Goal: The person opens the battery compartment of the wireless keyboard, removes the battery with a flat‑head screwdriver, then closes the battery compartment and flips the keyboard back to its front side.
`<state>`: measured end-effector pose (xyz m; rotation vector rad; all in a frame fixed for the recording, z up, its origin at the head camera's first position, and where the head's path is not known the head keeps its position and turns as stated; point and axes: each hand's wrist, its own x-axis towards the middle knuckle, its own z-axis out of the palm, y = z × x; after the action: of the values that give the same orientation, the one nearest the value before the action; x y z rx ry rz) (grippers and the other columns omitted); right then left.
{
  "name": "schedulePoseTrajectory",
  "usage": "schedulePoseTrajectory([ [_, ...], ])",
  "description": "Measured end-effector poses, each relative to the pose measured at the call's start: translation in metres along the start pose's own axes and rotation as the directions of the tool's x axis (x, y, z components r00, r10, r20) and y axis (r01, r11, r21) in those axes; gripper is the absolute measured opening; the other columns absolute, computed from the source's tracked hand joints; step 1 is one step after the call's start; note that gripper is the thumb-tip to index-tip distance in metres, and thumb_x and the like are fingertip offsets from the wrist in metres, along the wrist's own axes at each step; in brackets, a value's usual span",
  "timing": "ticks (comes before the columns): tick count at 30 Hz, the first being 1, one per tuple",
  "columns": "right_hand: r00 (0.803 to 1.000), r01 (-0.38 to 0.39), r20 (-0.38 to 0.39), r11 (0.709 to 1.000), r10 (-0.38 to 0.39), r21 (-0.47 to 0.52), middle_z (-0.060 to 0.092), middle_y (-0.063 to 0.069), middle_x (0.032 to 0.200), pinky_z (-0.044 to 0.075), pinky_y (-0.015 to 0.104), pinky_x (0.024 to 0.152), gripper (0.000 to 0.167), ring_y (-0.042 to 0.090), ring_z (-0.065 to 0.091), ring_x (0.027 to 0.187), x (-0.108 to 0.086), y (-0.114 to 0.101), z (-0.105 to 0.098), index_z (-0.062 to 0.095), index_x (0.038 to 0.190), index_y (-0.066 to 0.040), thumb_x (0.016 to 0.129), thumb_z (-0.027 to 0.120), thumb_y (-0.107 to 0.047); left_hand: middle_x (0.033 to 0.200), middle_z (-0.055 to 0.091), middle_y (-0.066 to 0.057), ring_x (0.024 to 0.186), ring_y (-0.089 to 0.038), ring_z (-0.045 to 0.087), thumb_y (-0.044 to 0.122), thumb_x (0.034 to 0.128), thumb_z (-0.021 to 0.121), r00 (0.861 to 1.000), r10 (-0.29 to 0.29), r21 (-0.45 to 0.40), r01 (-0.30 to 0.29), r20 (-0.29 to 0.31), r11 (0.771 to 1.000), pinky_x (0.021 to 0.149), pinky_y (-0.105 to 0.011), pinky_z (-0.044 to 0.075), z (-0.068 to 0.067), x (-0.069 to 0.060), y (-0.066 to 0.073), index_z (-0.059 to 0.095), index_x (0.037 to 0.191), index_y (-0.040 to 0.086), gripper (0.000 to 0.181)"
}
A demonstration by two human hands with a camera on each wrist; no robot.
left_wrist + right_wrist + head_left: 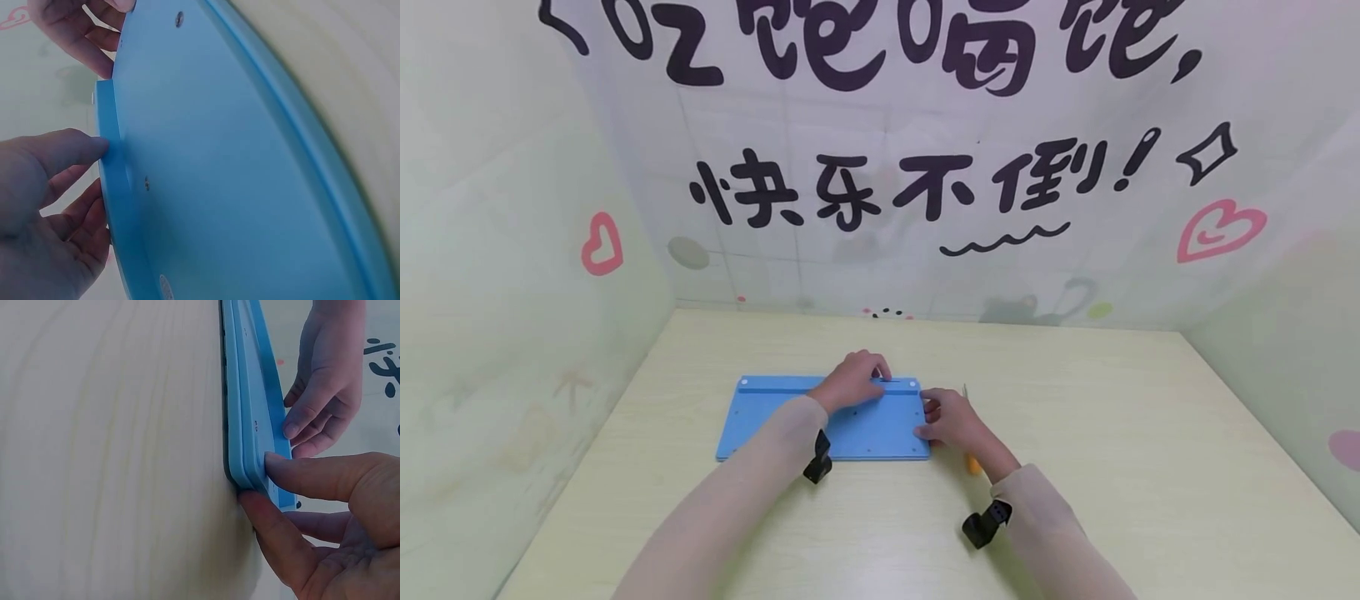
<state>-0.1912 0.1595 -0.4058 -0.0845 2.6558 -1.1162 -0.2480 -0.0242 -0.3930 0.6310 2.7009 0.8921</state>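
Table (1120, 425), left grip (852, 382) and right grip (957, 419) pinching blue board (876, 432)

Looking like a decorated tabletop recording booth; building type unclear. White printed sheeting (880, 279) with bold black Chinese characters (934, 193) is rising behind the pale wood-grain table's (1150, 467) far edge. Pale side panels (490, 250) are flanking its left and right edges. Pink outlined hearts (1221, 232) are dotting the walls; small black cameras (820, 462) are sitting at both sleeve cuffs (805, 412).
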Motion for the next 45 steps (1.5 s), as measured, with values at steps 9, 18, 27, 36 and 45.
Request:
schedulePoseTrajectory([
  [9, 1.0, -0.013, 0.025, 1.0, 0.014, -0.009, 0.056, 0.012, 0.097, 0.052, 0.028, 0.066, 0.057, 0.022, 0.053, 0.08, 0.002, -0.003, -0.001, 0.048, 0.126, 0.006, 0.076, 0.074, -0.005, 0.097, 0.057, -0.003, 0.091, -0.019, 0.051, 0.008, 0.0833, 0.066, 1.0, -0.019, -0.042, 0.019, -0.005, 0.999, 0.08, -0.033, 0.044, 0.001, 0.002, 0.002, 0.065, 0.094, 0.009, 0.011],
  [18, 0.999, -0.028, 0.024, 0.999, 0.027, 0.016, 0.055, 0.011, 0.097, 0.052, 0.028, 0.064, 0.056, 0.021, 0.053, 0.079, 0.004, -0.002, 0.0, 0.048, 0.124, 0.006, 0.075, 0.074, -0.004, 0.092, 0.056, -0.002, 0.086, -0.018, 0.05, 0.011, 0.082, 0.069, 0.998, -0.057, -0.056, 0.056, -0.01, 0.997, 0.078, -0.032, 0.044, 0.004, 0.006, 0.005, 0.062, 0.09, 0.009, 0.011],
  [27, 0.999, -0.001, 0.039, 1.0, 0.001, -0.002, 0.057, 0.013, 0.097, 0.053, 0.028, 0.064, 0.056, 0.021, 0.055, 0.076, 0.004, -0.003, 0.001, 0.048, 0.123, 0.009, 0.075, 0.074, -0.004, 0.092, 0.055, -0.004, 0.085, -0.019, 0.05, 0.011, 0.0805, 0.07, 0.994, -0.11, -0.071, 0.111, 0.012, 0.991, 0.078, -0.033, 0.044, 0.004, 0.01, 0.007, 0.06, 0.088, 0.006, 0.013],
  [36, 0.999, 0.017, 0.031, 1.0, -0.016, -0.012, 0.057, 0.014, 0.098, 0.053, 0.028, 0.062, 0.056, 0.019, 0.056, 0.074, 0.005, 0.001, -0.002, 0.048, 0.124, 0.009, 0.075, 0.073, -0.003, 0.089, 0.053, -0.002, 0.084, -0.018, 0.048, 0.013, 0.0829, 0.068, 0.983, -0.133, 0.033, 0.13, 0.123, 0.991, 0.078, -0.029, 0.043, 0.0, 0.02, 0.015, 0.057, 0.09, 0.008, 0.014],
  [45, 1.0, 0.025, 0.02, 0.999, -0.024, -0.042, 0.057, 0.014, 0.098, 0.053, 0.028, 0.064, 0.056, 0.02, 0.055, 0.076, 0.005, 0.0, 0.0, 0.049, 0.123, 0.009, 0.075, 0.074, -0.003, 0.092, 0.052, -0.002, 0.084, -0.018, 0.047, 0.018, 0.0853, 0.066, 0.969, -0.152, 0.073, 0.14, 0.197, 0.987, 0.074, -0.029, 0.04, -0.008, 0.02, 0.015, 0.055, 0.095, 0.01, 0.017],
])
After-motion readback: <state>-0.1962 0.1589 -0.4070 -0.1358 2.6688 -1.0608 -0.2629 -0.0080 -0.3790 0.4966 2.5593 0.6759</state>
